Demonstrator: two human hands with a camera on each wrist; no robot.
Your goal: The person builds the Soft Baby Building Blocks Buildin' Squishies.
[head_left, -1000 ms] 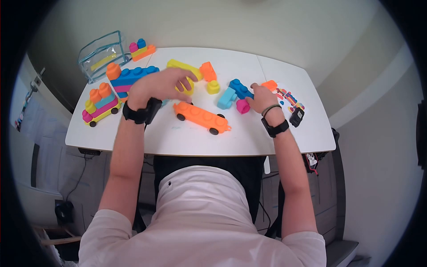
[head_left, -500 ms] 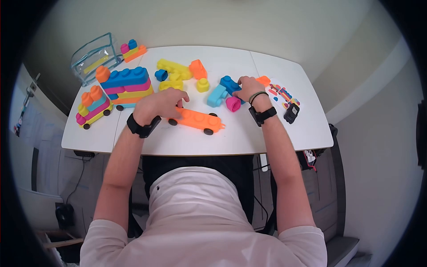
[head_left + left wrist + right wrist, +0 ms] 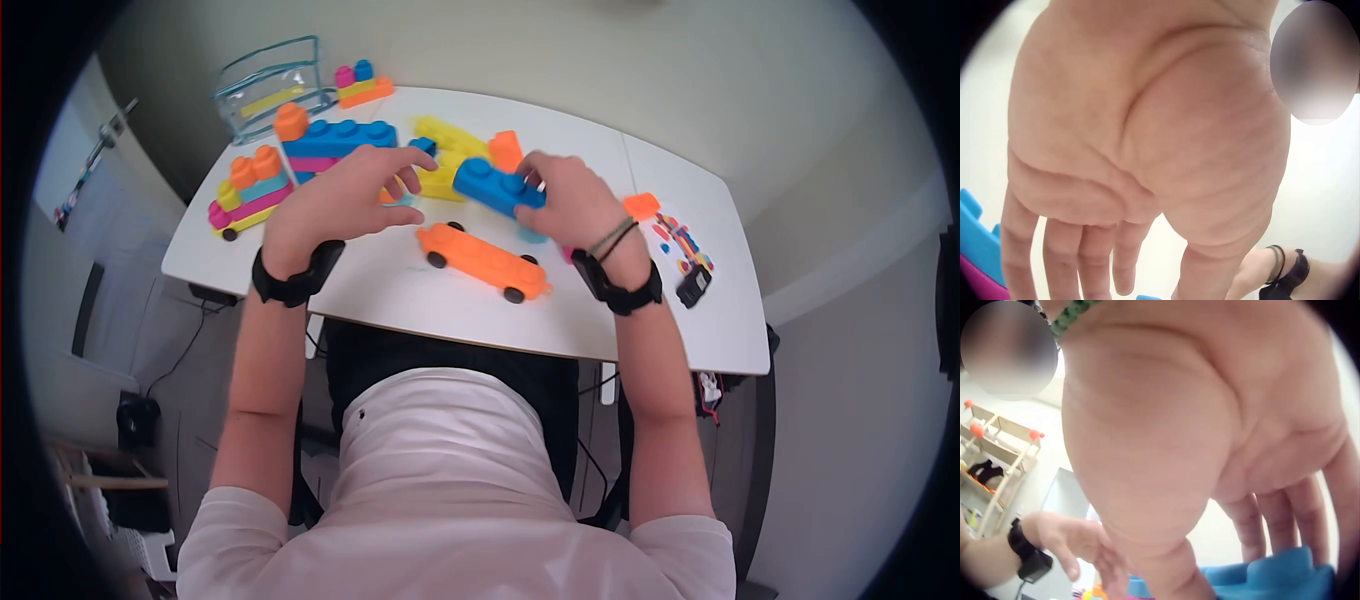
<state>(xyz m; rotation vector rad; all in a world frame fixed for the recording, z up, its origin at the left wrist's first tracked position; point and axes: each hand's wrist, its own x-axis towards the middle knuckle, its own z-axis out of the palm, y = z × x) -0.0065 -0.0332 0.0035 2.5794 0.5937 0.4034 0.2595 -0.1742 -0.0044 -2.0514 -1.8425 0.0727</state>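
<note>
In the head view my right hand [image 3: 585,212] grips a long blue block [image 3: 488,187] with studs on top, thumb on the near side and fingers on the far side. The right wrist view shows the block's studded top [image 3: 1280,575] between thumb and fingers. My left hand [image 3: 345,200] hovers left of it, fingers spread and slightly bent, holding nothing. Between the hands, nearer the table's front edge, lies an orange studded car base [image 3: 482,262] with black wheels. A light blue block [image 3: 533,237] is mostly hidden under the right hand.
Block cars [image 3: 255,195] and a taller blue-topped stack [image 3: 350,135] stand at the left. Yellow blocks [image 3: 440,182] and an orange block [image 3: 506,150] lie behind. A clear bag [image 3: 270,85] is at the back left. Small pieces [image 3: 683,240] and a black device [image 3: 694,286] lie right.
My right hand has lifted the long blue block and carried it leftward. The left hand, over the orange base's left end half a second ago, has come off it. The head view has shifted.
</note>
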